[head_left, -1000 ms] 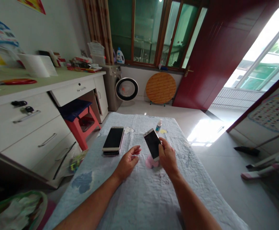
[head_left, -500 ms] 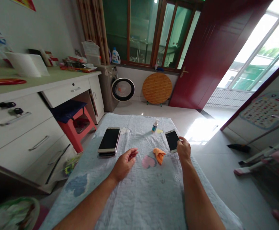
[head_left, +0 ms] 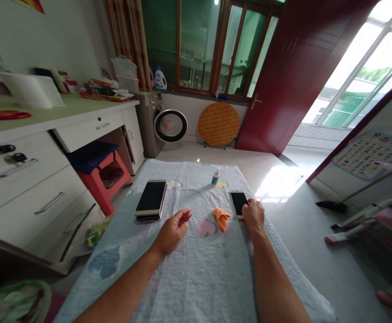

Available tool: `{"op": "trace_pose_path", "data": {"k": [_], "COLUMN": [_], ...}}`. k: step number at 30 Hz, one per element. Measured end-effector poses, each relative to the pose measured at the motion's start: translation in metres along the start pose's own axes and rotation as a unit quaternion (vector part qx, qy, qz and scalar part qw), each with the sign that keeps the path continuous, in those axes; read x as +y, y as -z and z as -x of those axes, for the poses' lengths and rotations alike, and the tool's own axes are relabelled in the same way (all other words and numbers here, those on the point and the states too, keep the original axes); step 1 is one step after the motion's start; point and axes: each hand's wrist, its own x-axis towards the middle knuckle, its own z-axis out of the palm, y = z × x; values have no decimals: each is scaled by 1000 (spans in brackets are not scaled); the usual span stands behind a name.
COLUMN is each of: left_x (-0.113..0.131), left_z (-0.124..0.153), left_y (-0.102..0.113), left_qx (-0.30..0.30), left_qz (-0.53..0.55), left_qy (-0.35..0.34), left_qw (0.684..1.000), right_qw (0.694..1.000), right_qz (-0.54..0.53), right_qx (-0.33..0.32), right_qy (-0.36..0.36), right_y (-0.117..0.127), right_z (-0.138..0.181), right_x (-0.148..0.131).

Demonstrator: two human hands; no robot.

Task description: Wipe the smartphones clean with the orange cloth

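Note:
My right hand (head_left: 254, 215) grips the near right edge of a white-framed smartphone (head_left: 238, 202) with a dark screen, which appears to lie flat on the cloth at the table's right side. Palm inward, my left hand (head_left: 173, 229) rests on the cloth with its fingers loosely bent and nothing in them. Beyond it on the left is a stack of smartphones (head_left: 151, 197), a gold-framed one on top. Between the hands lies a crumpled orange cloth (head_left: 222, 219). A small spray bottle (head_left: 215, 177) stands upright farther back.
A pale blue quilted cover (head_left: 199, 278) drapes the table. To the left are a white desk (head_left: 91, 128) with drawers and a red stool (head_left: 106, 193) with a dark seat. A washing machine (head_left: 147, 116) with its door open and a round wooden tabletop (head_left: 218, 124) stand behind.
My right hand has brought the smartphone down and slightly nearer, from tilted to about flat and straighter. My left hand has stayed in place. The whole view has shifted slightly.

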Motion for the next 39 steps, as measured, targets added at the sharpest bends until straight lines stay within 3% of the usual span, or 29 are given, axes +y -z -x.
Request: {"op": "trace_pose_path", "data": {"k": [8, 20, 35, 39], "left_x": [3, 3, 6, 6], "left_z": [0, 1, 2, 2], "left_y": [-1, -2, -2, -2], "left_qx": [1, 7, 9, 10], "left_qz": [-13, -27, -35, -37], "left_qy": [3, -2, -3, -3], "left_qw": [1000, 1000, 999, 999], "right_qw": [994, 996, 993, 995], "right_qz": [100, 80, 113, 84], "right_qx": [-34, -2, -22, 26], "right_qy": [26, 29, 24, 48], "right_y": [7, 4, 4, 4], "right_z": [18, 19, 21, 19], "right_x": [-15, -15, -16, -15]}}
